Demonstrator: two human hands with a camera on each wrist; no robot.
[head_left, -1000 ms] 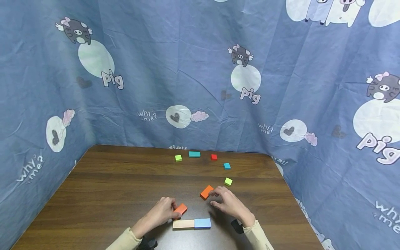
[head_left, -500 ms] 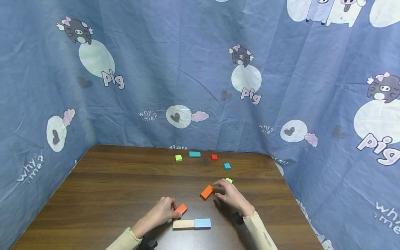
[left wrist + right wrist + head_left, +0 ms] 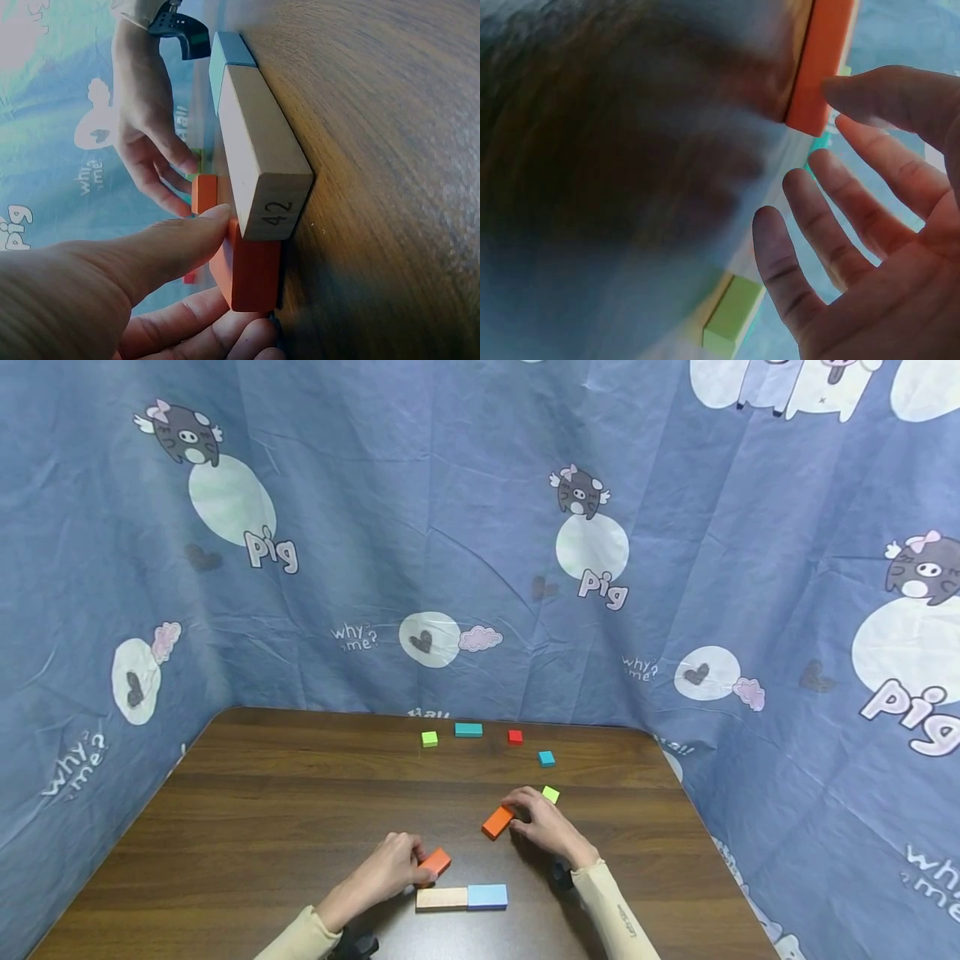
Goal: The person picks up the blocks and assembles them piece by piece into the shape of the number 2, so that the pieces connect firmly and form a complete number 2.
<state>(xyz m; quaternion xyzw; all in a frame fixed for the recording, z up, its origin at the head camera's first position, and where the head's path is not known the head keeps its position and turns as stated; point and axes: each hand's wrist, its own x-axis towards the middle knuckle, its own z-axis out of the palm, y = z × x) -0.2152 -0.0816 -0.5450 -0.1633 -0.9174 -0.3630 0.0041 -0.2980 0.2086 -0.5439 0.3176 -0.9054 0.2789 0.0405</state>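
Near the front middle of the table, my left hand (image 3: 387,866) pinches an orange-red block (image 3: 435,862) between thumb and fingers; the block sits on the tabletop. In the left wrist view, that orange-red block (image 3: 255,270) stands close to the end of a plain wooden block (image 3: 270,150) marked 42. My right hand (image 3: 551,828) is at the right end of a second orange block (image 3: 497,822). In the right wrist view, the thumb overlaps this orange block (image 3: 817,71), while the other fingers are spread and fairly straight. Whether the thumb touches it, I cannot tell.
The wooden block (image 3: 441,899) lies end to end with a blue block (image 3: 487,897). A lime block (image 3: 551,794) sits just beyond my right hand. Farther back are a small blue block (image 3: 547,758), a red one (image 3: 515,737), a teal one (image 3: 468,730) and another lime block (image 3: 429,739).
My right hand first moved right, away from the second orange block, then came back left to its right end. The left hand stays on its block, and the blocks have not moved.
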